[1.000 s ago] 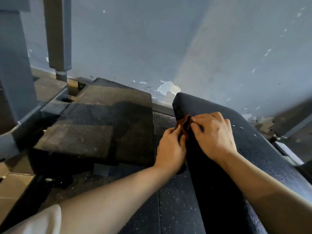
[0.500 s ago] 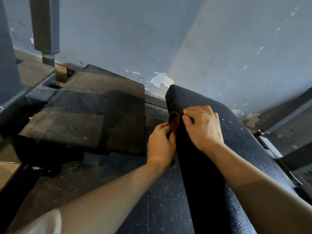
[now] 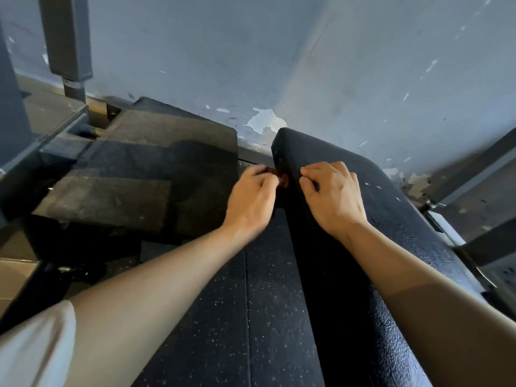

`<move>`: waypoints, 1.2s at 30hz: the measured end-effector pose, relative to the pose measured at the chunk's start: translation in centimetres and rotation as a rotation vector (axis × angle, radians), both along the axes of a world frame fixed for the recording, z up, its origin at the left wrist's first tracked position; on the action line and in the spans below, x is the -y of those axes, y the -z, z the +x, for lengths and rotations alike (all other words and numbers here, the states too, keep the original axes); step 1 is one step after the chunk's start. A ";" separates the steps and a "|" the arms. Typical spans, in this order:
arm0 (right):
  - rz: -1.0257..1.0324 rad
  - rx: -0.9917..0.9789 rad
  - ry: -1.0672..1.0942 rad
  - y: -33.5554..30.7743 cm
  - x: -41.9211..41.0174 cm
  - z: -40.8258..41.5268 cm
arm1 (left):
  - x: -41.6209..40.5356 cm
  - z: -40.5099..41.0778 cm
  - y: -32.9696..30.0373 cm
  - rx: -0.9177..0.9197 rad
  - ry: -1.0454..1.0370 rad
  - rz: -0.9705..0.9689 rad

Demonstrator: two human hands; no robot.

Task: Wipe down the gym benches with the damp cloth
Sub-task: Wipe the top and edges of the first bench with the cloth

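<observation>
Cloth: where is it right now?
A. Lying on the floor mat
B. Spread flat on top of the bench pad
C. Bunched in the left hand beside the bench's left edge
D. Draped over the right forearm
C: the reddish-brown cloth shows bunched in the left hand, against the left side of the bench.

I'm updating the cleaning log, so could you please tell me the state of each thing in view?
Cloth: bunched, mostly hidden, in left hand.
Left hand: grips the cloth beside the bench edge.
Right hand: fingers curled, rests on the bench.
Bench: black pad, speckled.
Wall: paint peeling.
</observation>
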State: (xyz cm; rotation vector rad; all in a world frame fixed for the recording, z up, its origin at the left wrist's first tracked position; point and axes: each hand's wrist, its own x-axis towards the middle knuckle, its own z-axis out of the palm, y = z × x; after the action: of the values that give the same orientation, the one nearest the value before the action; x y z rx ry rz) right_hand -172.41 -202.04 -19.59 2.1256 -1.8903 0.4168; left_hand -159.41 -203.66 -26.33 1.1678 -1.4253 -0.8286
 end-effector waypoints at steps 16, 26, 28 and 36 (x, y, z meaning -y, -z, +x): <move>-0.019 0.000 -0.020 0.2 0.2 -0.1 | 0.8 -2.2 1.8 -0.175 -0.045 -0.133; -0.024 0.024 -0.031 0.3 0.3 -0.2 | 6.5 -1.8 1.4 -0.057 -0.002 -0.075; -0.025 0.015 -0.032 0.5 0.3 -0.2 | 6.3 -2.0 2.1 -0.083 -0.035 -0.083; -0.020 0.023 -0.036 0.5 0.4 -0.3 | 11.7 -1.9 0.2 -0.244 0.077 0.125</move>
State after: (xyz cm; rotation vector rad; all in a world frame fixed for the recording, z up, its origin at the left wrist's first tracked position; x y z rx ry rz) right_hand -172.69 -202.44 -20.05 2.1547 -1.8547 0.4678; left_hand -161.26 -215.33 -26.58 1.0693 -1.2376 -1.0888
